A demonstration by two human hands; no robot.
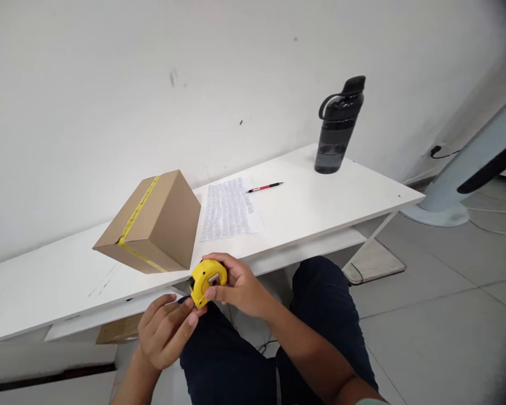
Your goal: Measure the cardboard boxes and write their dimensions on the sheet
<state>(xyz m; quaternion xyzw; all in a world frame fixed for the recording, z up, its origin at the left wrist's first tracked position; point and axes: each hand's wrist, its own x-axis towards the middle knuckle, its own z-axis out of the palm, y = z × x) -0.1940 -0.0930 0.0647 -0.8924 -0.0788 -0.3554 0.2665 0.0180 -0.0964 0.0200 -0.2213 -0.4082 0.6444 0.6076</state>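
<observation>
A white desk [362,185], written sheet [230,214] and pen [265,188] suggest an office or study.

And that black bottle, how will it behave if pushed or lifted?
The black bottle is tall and narrow, so a push near its top would likely tip it. Liquid appears to fill its lower part, so it may slosh and feel bottom-heavy when lifted.
</observation>
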